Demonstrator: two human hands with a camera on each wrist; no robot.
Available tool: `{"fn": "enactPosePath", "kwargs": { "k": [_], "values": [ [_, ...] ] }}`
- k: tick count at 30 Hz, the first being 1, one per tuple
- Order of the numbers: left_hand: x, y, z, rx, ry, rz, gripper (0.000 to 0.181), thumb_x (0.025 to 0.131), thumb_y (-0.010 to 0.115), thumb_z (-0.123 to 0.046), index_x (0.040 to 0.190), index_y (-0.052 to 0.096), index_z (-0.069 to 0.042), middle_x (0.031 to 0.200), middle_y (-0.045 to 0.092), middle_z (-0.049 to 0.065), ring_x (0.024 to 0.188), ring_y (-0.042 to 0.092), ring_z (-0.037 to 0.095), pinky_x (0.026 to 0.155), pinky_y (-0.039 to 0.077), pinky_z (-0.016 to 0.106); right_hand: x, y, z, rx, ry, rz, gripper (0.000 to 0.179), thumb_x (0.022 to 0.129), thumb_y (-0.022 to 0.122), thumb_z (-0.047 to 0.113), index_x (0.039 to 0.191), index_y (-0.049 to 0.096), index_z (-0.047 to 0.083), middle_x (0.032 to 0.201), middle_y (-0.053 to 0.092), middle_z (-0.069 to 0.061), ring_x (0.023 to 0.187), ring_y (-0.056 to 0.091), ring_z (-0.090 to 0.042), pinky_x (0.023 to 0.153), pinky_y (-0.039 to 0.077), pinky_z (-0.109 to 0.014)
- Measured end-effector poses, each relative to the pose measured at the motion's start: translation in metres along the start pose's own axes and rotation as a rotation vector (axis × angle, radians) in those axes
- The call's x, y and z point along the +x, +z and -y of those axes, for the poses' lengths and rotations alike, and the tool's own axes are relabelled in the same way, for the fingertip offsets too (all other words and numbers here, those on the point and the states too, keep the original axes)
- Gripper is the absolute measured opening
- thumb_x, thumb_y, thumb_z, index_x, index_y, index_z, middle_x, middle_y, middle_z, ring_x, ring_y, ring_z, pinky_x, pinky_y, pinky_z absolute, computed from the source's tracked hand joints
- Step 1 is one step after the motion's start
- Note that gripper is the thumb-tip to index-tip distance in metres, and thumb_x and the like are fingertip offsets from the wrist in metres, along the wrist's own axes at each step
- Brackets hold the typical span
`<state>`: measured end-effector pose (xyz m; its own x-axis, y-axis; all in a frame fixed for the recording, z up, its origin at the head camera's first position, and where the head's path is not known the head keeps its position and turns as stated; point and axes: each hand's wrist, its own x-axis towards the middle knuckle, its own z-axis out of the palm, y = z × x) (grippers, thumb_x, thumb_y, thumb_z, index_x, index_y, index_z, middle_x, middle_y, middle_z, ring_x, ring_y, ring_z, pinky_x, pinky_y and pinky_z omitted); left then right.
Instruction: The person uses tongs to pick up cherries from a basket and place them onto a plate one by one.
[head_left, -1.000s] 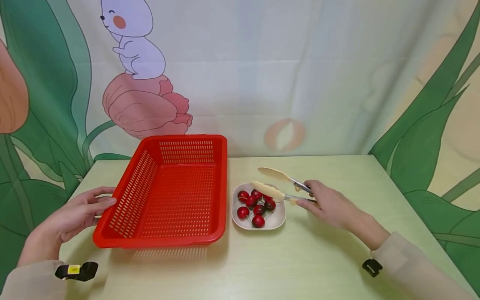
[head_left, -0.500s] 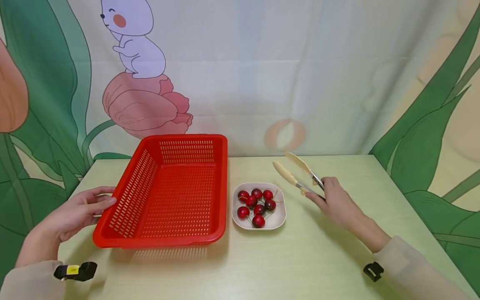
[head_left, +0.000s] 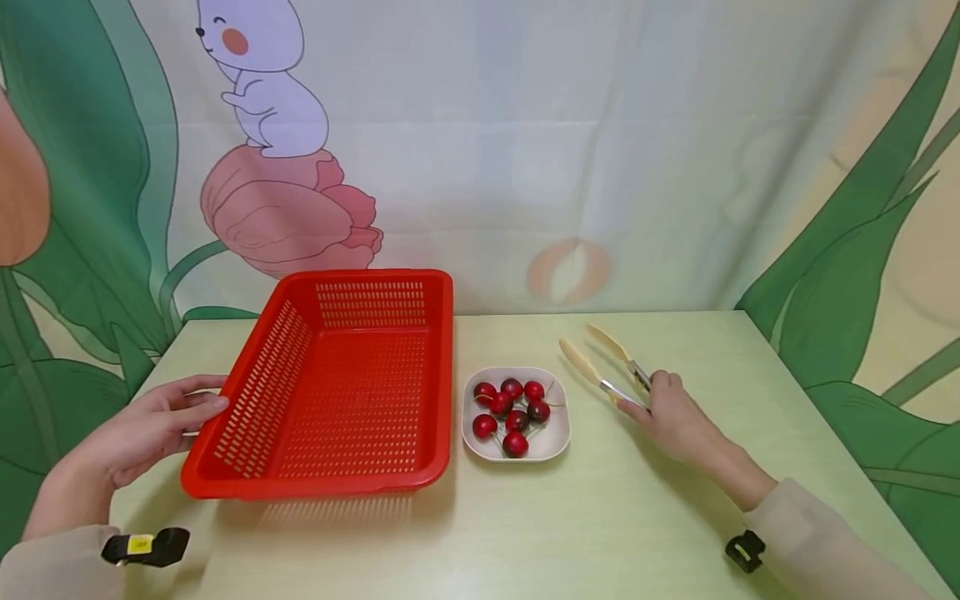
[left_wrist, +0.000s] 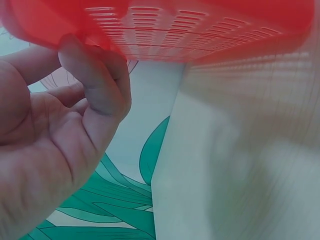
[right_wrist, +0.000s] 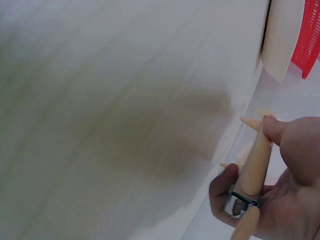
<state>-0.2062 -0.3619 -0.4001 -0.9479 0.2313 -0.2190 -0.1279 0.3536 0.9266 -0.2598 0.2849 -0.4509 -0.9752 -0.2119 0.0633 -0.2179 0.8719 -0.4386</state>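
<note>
My left hand (head_left: 150, 429) grips the left rim of a red plastic basket (head_left: 440, 383), thumb on the rim. In the left wrist view its fingers (left_wrist: 107, 85) curl beneath the basket edge. The basket has slotted walls and nothing inside. My right hand (head_left: 678, 421) holds a pair of tongs (head_left: 581, 363) with cream tips and metal arms. Those tips are spread apart with nothing between them, to the right of a small white dish (head_left: 557, 433). Several dark red cherries (head_left: 516, 421) with stems lie in the dish.
A pale green table (head_left: 525, 533) bears everything. Behind it hangs a printed curtain (head_left: 480, 167) with a rabbit and flowers. The dish stands close to the basket's right side.
The tongs have swung from above the dish off to the right and then sunk slightly, carrying nothing. The cherries and the left hand's grip on the basket look the same.
</note>
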Motion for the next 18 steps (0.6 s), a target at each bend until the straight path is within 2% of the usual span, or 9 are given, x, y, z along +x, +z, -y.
{"fn": "enactPosePath", "kwargs": {
  "k": [10, 18],
  "values": [
    [0.000, -0.001, 0.002, -0.019, 0.021, 0.016, 0.061, 0.111, 0.047, -0.023, 0.154, 0.019, 0.010, 0.120, 0.065, -0.004, 0.103, 0.069, 0.017, 0.084, 0.061, 0.040, -0.004, 0.000, -0.001, 0.004, 0.044, 0.036, 0.056, 0.103, 0.063, 0.035, 0.109, 0.038, -0.016, 0.094, 0.044, -0.023, 0.075, 0.048, -0.030, 0.065, 0.046, -0.041],
    [-0.008, 0.001, 0.011, 0.011, 0.046, -0.002, 0.051, 0.112, 0.044, -0.026, 0.149, 0.030, 0.007, 0.121, 0.062, -0.004, 0.103, 0.068, 0.019, 0.083, 0.061, 0.039, -0.009, 0.001, 0.008, -0.083, 0.126, 0.020, 0.059, 0.099, 0.065, 0.047, 0.097, 0.044, -0.008, 0.082, 0.050, -0.018, 0.065, 0.051, -0.028, 0.052, 0.044, -0.038]
  ]
}}
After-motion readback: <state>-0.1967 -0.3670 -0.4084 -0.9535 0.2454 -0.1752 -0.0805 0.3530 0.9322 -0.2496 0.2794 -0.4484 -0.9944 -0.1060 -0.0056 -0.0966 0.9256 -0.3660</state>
